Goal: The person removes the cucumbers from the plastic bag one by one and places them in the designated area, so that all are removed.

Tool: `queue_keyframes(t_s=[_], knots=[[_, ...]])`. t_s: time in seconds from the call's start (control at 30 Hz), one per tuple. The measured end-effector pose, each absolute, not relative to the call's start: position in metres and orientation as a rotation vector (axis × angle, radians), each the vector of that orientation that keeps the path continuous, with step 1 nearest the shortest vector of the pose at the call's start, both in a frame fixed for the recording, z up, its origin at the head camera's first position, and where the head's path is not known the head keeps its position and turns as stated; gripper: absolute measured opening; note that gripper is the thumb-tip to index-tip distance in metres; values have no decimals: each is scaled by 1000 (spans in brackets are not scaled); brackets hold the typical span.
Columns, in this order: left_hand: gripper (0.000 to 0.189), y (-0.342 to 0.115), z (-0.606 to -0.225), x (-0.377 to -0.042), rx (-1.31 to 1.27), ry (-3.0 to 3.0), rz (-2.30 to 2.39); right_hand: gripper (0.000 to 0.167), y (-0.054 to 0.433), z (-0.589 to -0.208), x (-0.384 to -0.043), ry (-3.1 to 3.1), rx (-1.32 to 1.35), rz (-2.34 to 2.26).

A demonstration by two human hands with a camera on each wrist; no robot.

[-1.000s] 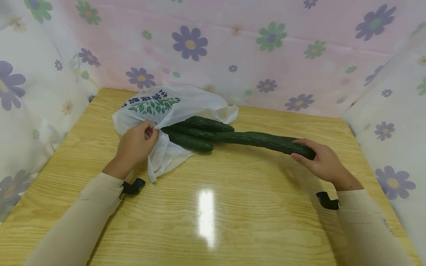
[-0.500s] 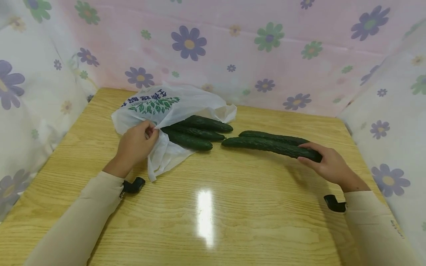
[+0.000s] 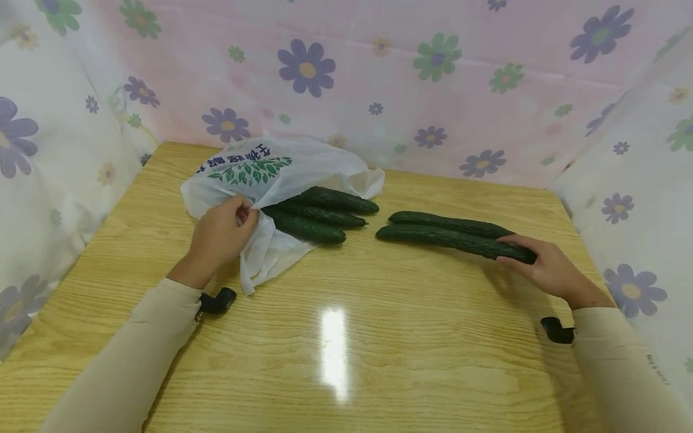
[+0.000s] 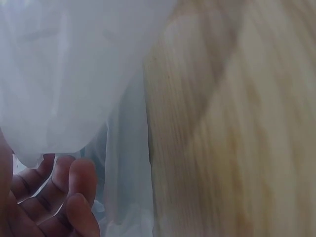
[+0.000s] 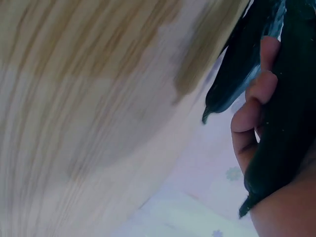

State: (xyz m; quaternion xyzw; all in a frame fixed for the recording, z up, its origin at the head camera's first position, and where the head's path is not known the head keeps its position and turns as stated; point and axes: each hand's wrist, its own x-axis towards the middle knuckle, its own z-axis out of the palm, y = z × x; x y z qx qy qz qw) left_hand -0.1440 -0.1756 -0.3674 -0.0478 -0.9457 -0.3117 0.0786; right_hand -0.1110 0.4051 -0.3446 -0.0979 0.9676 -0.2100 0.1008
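Observation:
My left hand (image 3: pixel 224 234) pinches the edge of a white plastic bag (image 3: pixel 330 162) printed with green leaves. From the bag's mouth stick out three dark green cucumbers (image 3: pixel 311 230), their left ends hidden inside. Over on the right, my right hand (image 3: pixel 549 270) grips the right end of a long cucumber (image 3: pixel 449 237), thumb on the near side. Behind it, almost parallel, lies another cucumber (image 3: pixel 444 221) on the table. The right wrist view shows my fingers (image 5: pixel 247 116) curled round the held cucumber (image 5: pixel 291 98), with the second cucumber (image 5: pixel 237 74) beyond.
The wood-grain table (image 3: pixel 271 361) carries everything and reflects a bright light. A flower-printed cloth (image 3: pixel 357 78) hangs along the back and both sides. Small black devices (image 3: pixel 218 300) are at both wrists.
My right hand has drawn the long cucumber rightward, away from those at the bag, and it now lies alongside the other loose one. My left hand stays put on the bag.

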Motion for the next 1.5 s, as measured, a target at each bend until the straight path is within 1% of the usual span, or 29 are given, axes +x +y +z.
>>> queue_keyframes(t_s=[0.3, 0.63, 0.9, 1.1, 1.33, 1.5], knots=[[22, -177, -369, -145, -140, -2842, -933, 56, 415, -348, -118, 2858, -299, -553], [22, -175, -368, -144, -138, -2853, -943, 57, 414, -352, -124, 2866, -291, -499], [21, -174, -368, -146, -139, -2863, -945, 51, 414, -355, -122, 2912, -326, -479], [21, -174, -367, -146, -141, -2866, -943, 54, 415, -357, -125, 2877, -289, -472], [20, -175, -367, -147, -152, -2851, -939, 53, 414, -357, -127, 2904, -269, -472], [21, -177, -368, -147, -160, -2856, -926, 57, 411, -357, -127, 2883, -223, -465]])
